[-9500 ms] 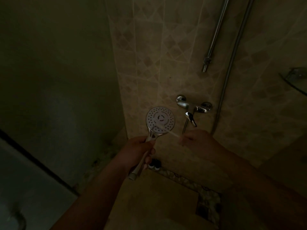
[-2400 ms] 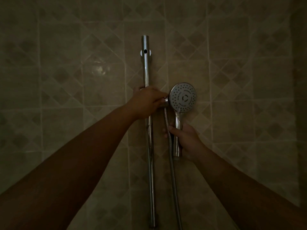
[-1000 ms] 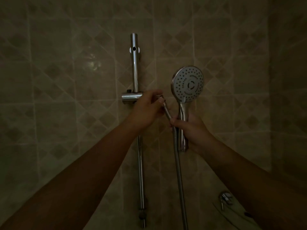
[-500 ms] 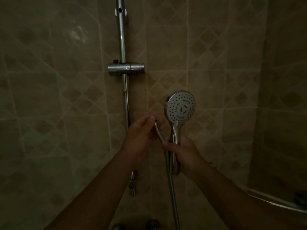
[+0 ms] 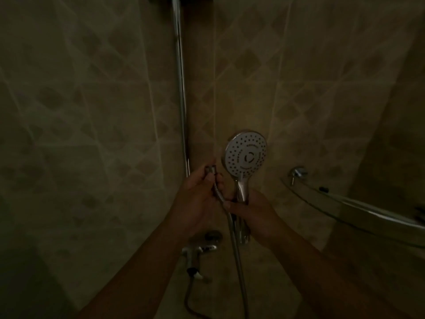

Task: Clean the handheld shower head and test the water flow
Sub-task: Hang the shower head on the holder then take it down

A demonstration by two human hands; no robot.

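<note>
Dim tiled wall (image 5: 92, 111) behind, chrome rail (image 5: 180, 88) running toward 12 o'clock, glass shelf (image 5: 358, 210) at 3 o'clock, mixer tap (image 5: 200, 248) at 6. Reached up from 7 o'clock: left hand (image 5: 197, 199), fingers curled round the hose (image 5: 236, 256) end. Gripped from 5 o'clock: right hand (image 5: 255, 215) wrapped on the shower head (image 5: 246, 155) handle, face upright, centre frame.

Both arms reach forward; left hand (image 5: 197, 199) fingers curled, pinching the hose end (image 5: 212, 170); right hand (image 5: 255, 215) wrapped around the shower head handle (image 5: 242, 192).
</note>
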